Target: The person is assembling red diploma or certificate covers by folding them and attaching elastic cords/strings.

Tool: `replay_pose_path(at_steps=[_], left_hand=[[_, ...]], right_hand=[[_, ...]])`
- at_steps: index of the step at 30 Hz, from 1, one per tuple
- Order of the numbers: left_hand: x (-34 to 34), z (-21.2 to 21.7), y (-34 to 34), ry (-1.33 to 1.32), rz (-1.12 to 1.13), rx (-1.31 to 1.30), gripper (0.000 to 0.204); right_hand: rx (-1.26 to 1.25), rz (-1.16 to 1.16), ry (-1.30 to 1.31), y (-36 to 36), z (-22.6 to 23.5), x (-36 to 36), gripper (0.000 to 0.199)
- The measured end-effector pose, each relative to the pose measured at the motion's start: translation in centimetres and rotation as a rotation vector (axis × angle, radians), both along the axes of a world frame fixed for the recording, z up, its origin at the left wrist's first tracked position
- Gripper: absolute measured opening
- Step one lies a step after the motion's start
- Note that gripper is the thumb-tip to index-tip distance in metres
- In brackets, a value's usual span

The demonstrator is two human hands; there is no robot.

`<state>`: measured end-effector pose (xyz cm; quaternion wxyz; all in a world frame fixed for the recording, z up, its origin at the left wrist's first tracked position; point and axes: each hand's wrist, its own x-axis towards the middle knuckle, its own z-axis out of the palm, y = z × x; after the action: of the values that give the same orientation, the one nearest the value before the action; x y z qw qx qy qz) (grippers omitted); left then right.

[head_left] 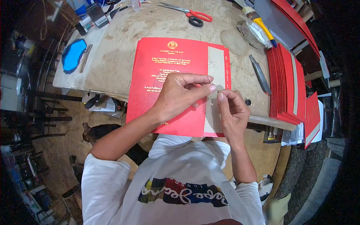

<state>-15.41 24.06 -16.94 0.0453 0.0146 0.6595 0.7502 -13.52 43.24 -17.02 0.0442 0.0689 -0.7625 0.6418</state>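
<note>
A red hard cover (150, 101) with gold lettering lies at the table's front edge, partly over my lap. Along its right side runs a bare grey strip (215, 60) with a handwritten mark, bordered by a narrow red edge. Above the cover, my left hand (174, 93) pinches a small, thin, pale sliver between thumb and forefinger; its exact kind is too small to tell. Just right of it, my right hand (235, 112) has thumb and forefinger pressed together at the sliver's lower end. My hands hide part of the cover and strip.
Orange-handled scissors (197, 15) and a black tape roll (195, 21) lie at the back. Right of the cover are a cutter (259, 74), a yellow-handled brush (262, 28) on a tub, and stacked red covers (283, 82). A blue-topped object (74, 55) sits left.
</note>
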Motion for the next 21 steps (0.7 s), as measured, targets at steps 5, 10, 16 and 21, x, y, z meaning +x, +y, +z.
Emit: replay_pose_path(at_steps=[5,10,16,21], left_hand=[[0.2,0.0,-0.2,-0.003,-0.034,-0.008,0.030],[0.9,0.5,-2.2,-0.004,-0.104,-0.123,0.033],[0.2,0.8,-11.1,0.516,0.197,-0.851,0.032],[2.5,-2.8,-11.2,0.630,0.192,-0.905,0.024]], right_hand=[[-0.034,-0.009,-0.058,0.0,0.2,0.3,0.011],[-0.060,-0.020,-0.089,-0.1,0.3,0.3,0.011],[-0.020,-0.050,-0.108,-0.4,1.3,1.0,0.011],[0.077,-0.004,-0.022,-1.5,1.0,0.6,0.010]])
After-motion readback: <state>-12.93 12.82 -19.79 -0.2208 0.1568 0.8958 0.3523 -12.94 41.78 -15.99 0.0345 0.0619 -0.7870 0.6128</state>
